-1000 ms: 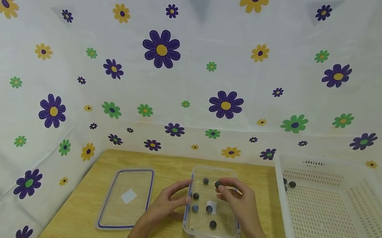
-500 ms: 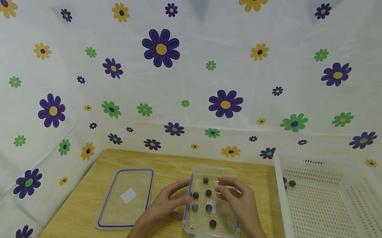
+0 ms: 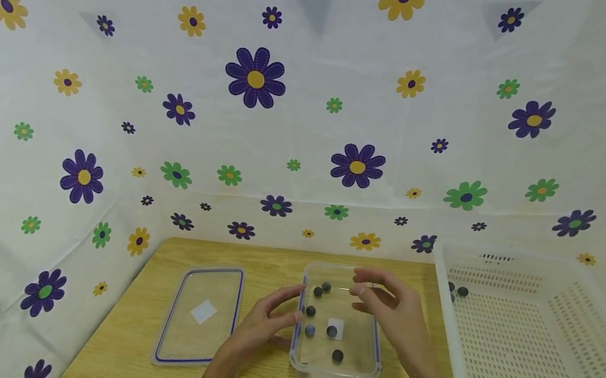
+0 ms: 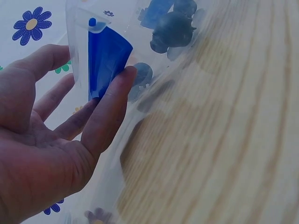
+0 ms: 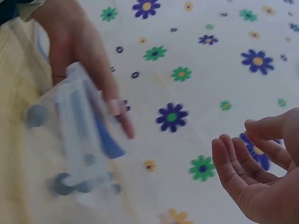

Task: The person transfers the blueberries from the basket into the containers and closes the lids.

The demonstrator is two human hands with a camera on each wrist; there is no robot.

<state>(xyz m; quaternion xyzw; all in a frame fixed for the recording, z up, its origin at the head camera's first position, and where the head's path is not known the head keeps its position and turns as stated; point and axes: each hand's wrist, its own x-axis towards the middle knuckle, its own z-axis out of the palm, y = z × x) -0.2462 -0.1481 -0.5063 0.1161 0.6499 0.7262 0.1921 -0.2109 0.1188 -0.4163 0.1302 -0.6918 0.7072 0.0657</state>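
The clear plastic container (image 3: 338,347) with blue side clips stands upright and lidless against my left grip (image 3: 256,330). Six small dark balls (image 3: 337,356) lie scattered on its floor, below my empty right grip (image 3: 396,310).

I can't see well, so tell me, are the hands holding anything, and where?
The left hand touches the clear plastic container at its blue side clip. The right hand holds nothing.
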